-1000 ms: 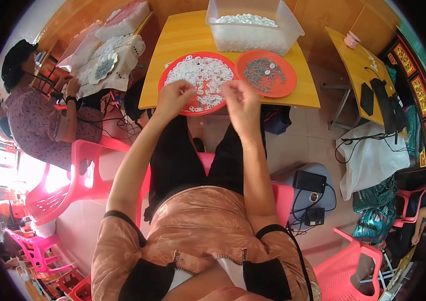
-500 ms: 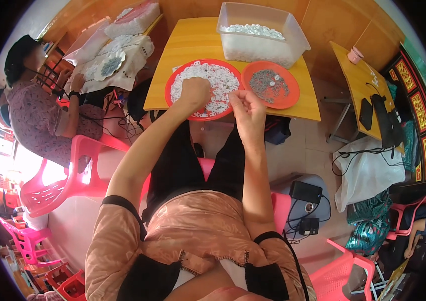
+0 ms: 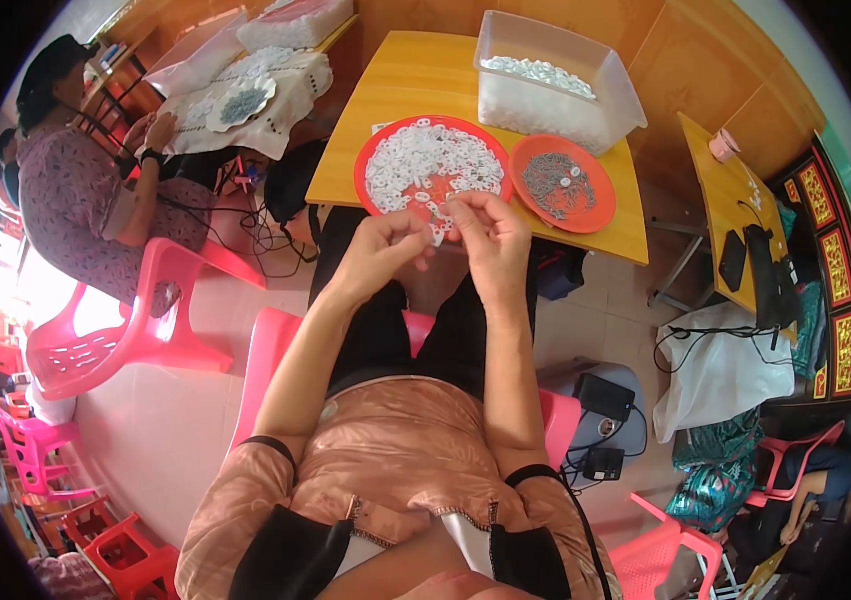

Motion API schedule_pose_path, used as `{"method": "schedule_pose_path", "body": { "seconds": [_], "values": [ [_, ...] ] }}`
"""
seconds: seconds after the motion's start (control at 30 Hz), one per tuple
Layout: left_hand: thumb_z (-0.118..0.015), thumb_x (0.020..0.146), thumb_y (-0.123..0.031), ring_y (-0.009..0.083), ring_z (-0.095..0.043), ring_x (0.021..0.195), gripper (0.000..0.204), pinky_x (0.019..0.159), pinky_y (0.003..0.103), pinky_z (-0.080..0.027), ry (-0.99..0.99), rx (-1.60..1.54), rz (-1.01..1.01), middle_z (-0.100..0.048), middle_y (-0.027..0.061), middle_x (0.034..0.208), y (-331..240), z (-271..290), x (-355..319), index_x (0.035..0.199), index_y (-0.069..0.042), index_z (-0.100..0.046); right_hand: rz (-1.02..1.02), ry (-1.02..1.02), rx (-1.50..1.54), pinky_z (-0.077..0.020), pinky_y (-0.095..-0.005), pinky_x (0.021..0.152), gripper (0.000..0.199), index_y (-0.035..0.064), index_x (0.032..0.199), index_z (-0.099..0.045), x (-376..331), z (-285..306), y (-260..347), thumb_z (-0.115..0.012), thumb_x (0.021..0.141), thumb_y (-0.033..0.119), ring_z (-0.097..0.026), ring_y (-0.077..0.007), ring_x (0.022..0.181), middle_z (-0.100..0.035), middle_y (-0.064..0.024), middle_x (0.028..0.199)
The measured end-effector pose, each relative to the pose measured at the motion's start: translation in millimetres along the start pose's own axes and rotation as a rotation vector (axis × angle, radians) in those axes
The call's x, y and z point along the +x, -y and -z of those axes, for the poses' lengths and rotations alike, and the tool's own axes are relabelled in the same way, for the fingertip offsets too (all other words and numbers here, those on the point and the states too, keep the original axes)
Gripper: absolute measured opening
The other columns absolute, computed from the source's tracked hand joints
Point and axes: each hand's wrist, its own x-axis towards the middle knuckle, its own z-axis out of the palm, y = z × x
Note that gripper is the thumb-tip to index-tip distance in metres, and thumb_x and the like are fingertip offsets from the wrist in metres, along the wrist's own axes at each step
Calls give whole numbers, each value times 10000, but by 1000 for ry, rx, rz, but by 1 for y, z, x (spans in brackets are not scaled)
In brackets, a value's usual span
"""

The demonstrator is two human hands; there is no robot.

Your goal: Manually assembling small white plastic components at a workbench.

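Note:
My left hand [image 3: 382, 252] pinches a small white plastic piece with holes [image 3: 438, 235] at the near rim of a red plate [image 3: 361, 178]. Close beside it, my right hand [image 3: 494, 242] has thumb and forefinger pressed together; whatever lies between them is too small to make out. Many similar white plastic pieces [image 3: 425, 152] are heaped on the red plate, whose bottom shows through near the middle. To its right, an orange-red plate [image 3: 599, 208] carries small grey metal parts [image 3: 548, 185] with a couple of white pieces among them.
A clear plastic bin [image 3: 560, 115] of white pieces stands at the back of the yellow table [image 3: 395, 70]. At left, a person [image 3: 95, 200] works at another table. Pink chairs [image 3: 135, 330] and a grey stool-like object with black boxes and cables [image 3: 605, 400] flank me.
My left hand has come out of the heap of white pieces toward me and now holds one beside my right hand. My view has shifted slightly. The person at left has brought both hands together.

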Motion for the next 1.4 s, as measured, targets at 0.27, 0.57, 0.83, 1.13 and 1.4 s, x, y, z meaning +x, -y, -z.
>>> {"method": "schedule_pose_path", "body": {
  "seconds": [0.27, 0.57, 0.83, 1.13, 1.4],
  "values": [
    [-548, 880, -149, 63, -573, 631, 130, 575, 190, -381, -79, -173, 27, -618, -3, 739, 8, 9, -14, 909, -38, -609, 11, 27, -57, -439, -164, 572, 116, -32, 951, -620, -17, -33, -9, -617, 864, 44, -545, -30, 640, -632, -7, 770],
    [-508, 906, -88, 37, -543, 663, 133, 560, 161, -387, -339, -403, -40, -611, -2, 801, 24, -11, -10, 986, -33, -598, 445, -177, -395, -491, -261, 593, 74, -6, 901, -612, -21, -46, -10, -610, 832, 22, -647, -162, 657, -648, -120, 760],
    [-427, 976, -158, 101, -550, 918, 225, 794, 228, -439, -354, -399, -54, -582, 50, 1007, 15, -35, -10, 1121, -19, -529, 493, -229, -412, -477, -394, 595, 51, 32, 825, -570, -20, -42, -11, -607, 794, 49, -599, -320, 703, -585, -139, 744],
    [-490, 951, -164, 163, -535, 1100, 306, 945, 299, -424, -171, -674, 163, -552, 67, 1183, 25, -3, -13, 1230, -39, -483, 421, -251, -259, -480, -371, 562, 70, 7, 825, -543, -19, -40, -7, -604, 802, 34, -618, -317, 658, -601, -151, 709],
    [-479, 956, -216, 177, -481, 1190, 441, 1011, 335, -384, -108, -661, 203, -482, 77, 1303, 36, 26, -15, 1346, -38, -374, 202, -151, -179, -492, -406, 587, 93, -38, 755, -567, -18, -38, -6, -616, 782, 36, -635, -359, 658, -608, -203, 658]
  ]
}}
